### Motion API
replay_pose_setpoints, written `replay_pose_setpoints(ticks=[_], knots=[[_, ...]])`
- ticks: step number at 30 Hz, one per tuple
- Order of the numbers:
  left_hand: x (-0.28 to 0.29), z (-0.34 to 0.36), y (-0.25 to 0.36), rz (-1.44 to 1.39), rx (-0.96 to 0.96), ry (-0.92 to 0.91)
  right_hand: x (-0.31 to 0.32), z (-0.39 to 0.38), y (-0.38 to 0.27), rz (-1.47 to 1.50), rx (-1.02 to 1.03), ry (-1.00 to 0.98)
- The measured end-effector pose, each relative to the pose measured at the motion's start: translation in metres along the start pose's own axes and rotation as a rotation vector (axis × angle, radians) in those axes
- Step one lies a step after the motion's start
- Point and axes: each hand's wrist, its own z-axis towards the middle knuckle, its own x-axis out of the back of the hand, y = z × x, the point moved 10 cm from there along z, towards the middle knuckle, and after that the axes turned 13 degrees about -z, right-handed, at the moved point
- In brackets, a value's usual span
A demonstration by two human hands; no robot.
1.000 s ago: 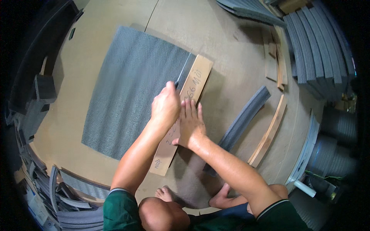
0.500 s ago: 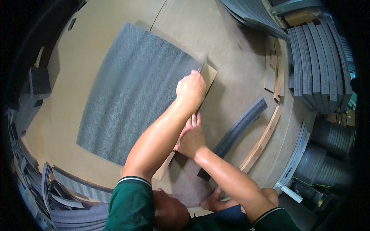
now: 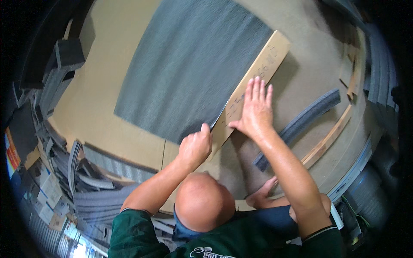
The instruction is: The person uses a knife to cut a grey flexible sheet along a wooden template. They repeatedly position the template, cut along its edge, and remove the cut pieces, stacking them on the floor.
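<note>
My left hand [image 3: 194, 147] is closed on the handle of a knife [image 3: 218, 115], its long thin blade lying along the left edge of a pale wooden board [image 3: 273, 51] with handwriting on it. That board lies on the right edge of a large grey foam sheet [image 3: 185, 60]. Fingers spread, my right hand [image 3: 254, 112] presses flat on the board, thumb near the blade. To the right, on the brown work surface, are a dark curved foam strip [image 3: 309, 116] and a curved wooden strip [image 3: 327, 139].
Grey foam offcuts [image 3: 99, 200] crowd the lower left, with foam blocks [image 3: 69, 53] at the upper left. Stacked foam pieces [image 3: 379, 77] and small wood pieces [image 3: 352, 64] are at the right, dark rolls [image 3: 370, 193] at lower right. My bare foot [image 3: 260, 193] rests below the curved strips.
My left hand has pulled the knife from the board's far end down toward me. My right hand still presses on the board. The camera view has shifted.
</note>
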Motion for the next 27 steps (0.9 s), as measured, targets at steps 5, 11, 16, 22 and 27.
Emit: replay_pose_setpoints(ticks=[5, 11, 16, 22, 27], knots=[[-0.039, -0.109, -0.106, -0.056, 0.168, -0.127, 0.002, -0.001, -0.002, 0.054, -0.02, -0.026], [-0.063, -0.213, -0.202, -0.014, 0.309, -0.165, 0.001, -0.001, -0.003, 0.15, -0.029, 0.043], [0.033, -0.197, -0.164, -0.044, -0.115, 0.479, -0.007, -0.003, 0.0, 0.132, -0.05, 0.095], [0.067, -0.02, -0.032, -0.269, -0.51, 0.622, -0.029, -0.014, 0.012, 0.448, -0.024, 0.319], [0.059, 0.012, -0.025, -0.501, -0.443, 0.703, -0.115, -0.046, 0.002, 1.37, -0.466, 0.301]])
